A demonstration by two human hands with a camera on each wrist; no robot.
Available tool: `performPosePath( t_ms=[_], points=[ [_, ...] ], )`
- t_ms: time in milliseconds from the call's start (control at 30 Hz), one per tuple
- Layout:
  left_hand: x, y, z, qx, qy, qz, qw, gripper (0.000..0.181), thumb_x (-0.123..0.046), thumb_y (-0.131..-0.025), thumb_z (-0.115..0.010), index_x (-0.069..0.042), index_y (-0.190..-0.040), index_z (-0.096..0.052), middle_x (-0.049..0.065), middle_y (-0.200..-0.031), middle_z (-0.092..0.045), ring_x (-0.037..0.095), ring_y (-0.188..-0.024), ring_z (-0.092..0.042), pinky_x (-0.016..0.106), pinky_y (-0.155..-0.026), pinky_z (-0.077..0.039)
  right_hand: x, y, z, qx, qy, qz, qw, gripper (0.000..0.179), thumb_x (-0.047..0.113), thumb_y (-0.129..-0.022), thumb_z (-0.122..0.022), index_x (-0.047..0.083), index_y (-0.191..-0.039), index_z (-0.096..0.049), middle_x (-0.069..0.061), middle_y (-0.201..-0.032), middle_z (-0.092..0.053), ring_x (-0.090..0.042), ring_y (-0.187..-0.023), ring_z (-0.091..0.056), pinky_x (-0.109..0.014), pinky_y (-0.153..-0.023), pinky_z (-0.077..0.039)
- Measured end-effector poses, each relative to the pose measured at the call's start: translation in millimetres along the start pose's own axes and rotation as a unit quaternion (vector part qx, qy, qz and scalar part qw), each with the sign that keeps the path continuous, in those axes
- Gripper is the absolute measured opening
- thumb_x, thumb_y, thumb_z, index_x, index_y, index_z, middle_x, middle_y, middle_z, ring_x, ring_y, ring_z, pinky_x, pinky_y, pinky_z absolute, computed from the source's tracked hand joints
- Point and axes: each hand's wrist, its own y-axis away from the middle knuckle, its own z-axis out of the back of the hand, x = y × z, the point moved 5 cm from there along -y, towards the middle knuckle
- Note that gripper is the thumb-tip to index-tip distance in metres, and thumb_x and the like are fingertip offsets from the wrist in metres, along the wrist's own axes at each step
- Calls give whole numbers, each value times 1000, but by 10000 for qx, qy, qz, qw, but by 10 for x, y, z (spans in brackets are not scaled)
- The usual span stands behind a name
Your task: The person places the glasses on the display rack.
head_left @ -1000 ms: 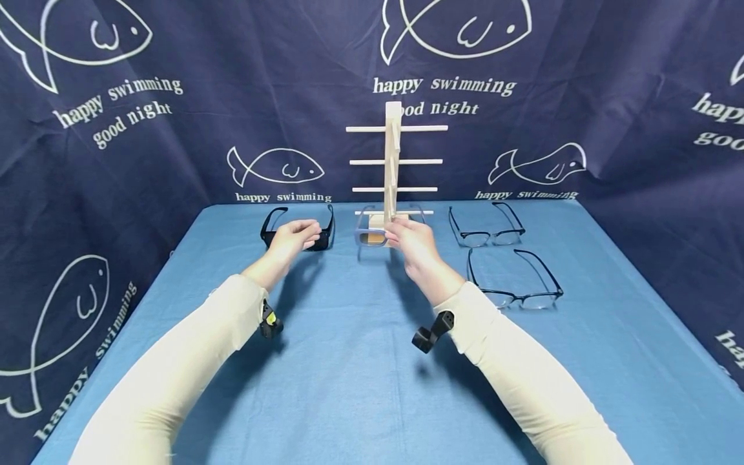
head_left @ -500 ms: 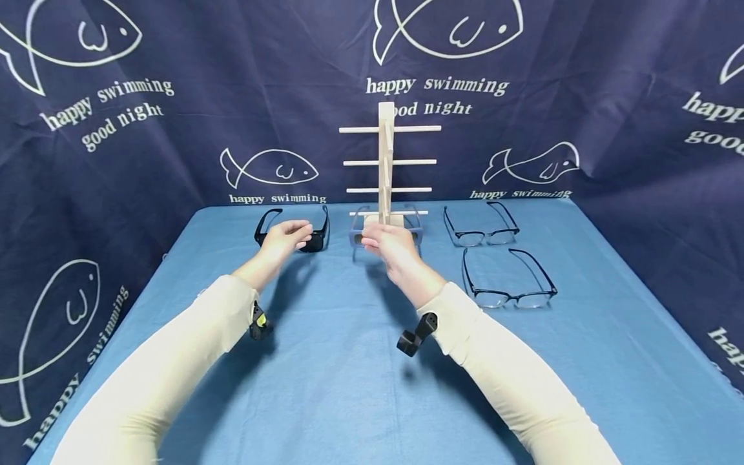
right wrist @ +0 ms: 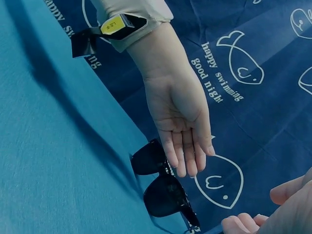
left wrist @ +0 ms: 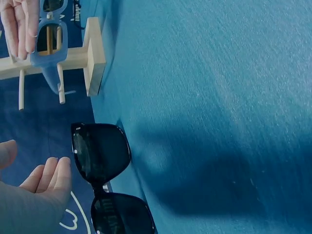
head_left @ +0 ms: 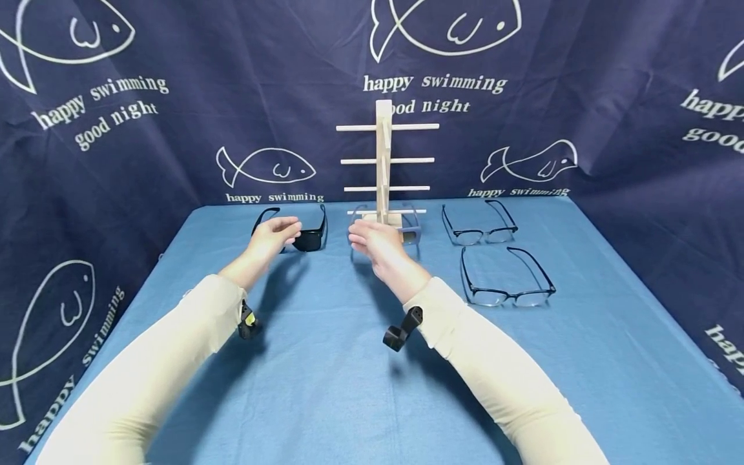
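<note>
Two cream sleeves (head_left: 154, 368) reach toward the wooden stand (head_left: 383, 155), each with a small black camera (head_left: 394, 337) at the cuff. Nearer than the stand and to its right lies a black-rimmed pair of clear glasses (head_left: 511, 298). The right hand (head_left: 382, 250) is directly in front of the stand's foot, the left hand (head_left: 266, 244) in front and to its left; both are empty, fingers loosely extended, thumbs parted from them. The relation to mind, it seems, is with the black sunglasses (head_left: 308, 241): left of the stand, long axis crosswise, lenses facing the person, just beyond the left hand, clearly the nearer one. Blue-framed glasses (left wrist: 48, 60) sit across the stand's lowest bar, partly behind the right fingers; touching or not, I cannot tell. Right of the stand is a second clear pair (head_left: 487, 234); fish-printed cloth (head_left: 290, 39) hangs behind the stand.
</note>
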Motion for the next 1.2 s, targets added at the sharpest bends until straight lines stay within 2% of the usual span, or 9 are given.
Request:
performPosePath(
  t_ms=[133,267,433,500,700,867,967,1100,1200],
  points=[
    [19,10,57,-63,43,-34,10000,51,-23,-101,-53,2,-143,-41,24,-143,-47,34,-130,-48,38,-114,-40,0,-22,-43,22,36,-12,10000,42,1,-94,-58,-5,-135,-51,-21,-135,-56,-28,-125,-56,-35,-109,-46],
    [41,-7,116,-250,10,-87,9996,48,-21,-100,-53,2,-141,-45,24,-139,-50,32,-127,-50,36,-112,-42,-2,-38,-65,-16,276,-6,9996,42,4,-95,-59,-3,-136,-52,-19,-137,-56,-28,-127,-54,-34,-110,-44],
    [34,-27,188,-449,-37,-216,9988,46,-23,-100,-54,1,-139,-48,23,-133,-53,15,-107,-58,33,-110,-45,-1,-61,-89,-166,621,49,9979,42,10,-95,-61,2,-135,-55,-14,-135,-58,-26,-123,-57,-33,-109,-46],
    [33,-25,221,-517,-21,-237,9984,46,-23,-99,-55,2,-138,-50,22,-132,-54,13,-104,-58,32,-109,-46,2,-68,-113,-189,672,82,9975,41,10,-94,-61,2,-134,-55,-14,-134,-59,-26,-122,-58,-33,-107,-47],
    [62,-9,330,-647,-34,-153,9978,46,-23,-99,-56,0,-139,-49,20,-137,-53,23,-119,-56,32,-109,-45,-13,-91,-215,-117,713,84,9973,41,9,-94,-61,0,-134,-55,-16,-134,-59,-26,-123,-58,-32,-107,-48],
    [73,-13,421,-931,-98,-225,9954,44,-23,-99,-57,-1,-136,-52,15,-132,-55,3,-101,-57,30,-107,-47,-57,-140,-277,2,609,-41,9981,42,8,-95,-60,-1,-136,-53,-17,-137,-57,-27,-126,-55,-33,-108,-47],
    [77,-13,473,-1101,-263,-238,9933,45,-27,-98,-58,-3,-136,-54,10,-126,-57,-2,-96,-54,29,-106,-47,-91,-170,-307,24,587,-122,9982,43,8,-95,-60,0,-136,-53,-16,-137,-56,-26,-127,-55,-33,-108,-47],
    [84,-6,524,-1227,-467,-136,9912,47,-32,-97,-59,-7,-136,-55,4,-123,-58,3,-102,-52,28,-104,-45,-131,-190,-338,28,651,-176,9977,43,10,-95,-60,2,-137,-53,-15,-138,-56,-25,-126,-56,-33,-109,-46],
    [86,-2,551,-1278,-516,-71,9904,47,-33,-97,-59,-8,-137,-54,6,-126,-58,10,-111,-52,30,-105,-44,-156,-201,-358,81,742,-194,9970,44,11,-95,-60,3,-138,-52,-14,-139,-55,-27,-127,-55,-35,-112,-42]
  ],
)
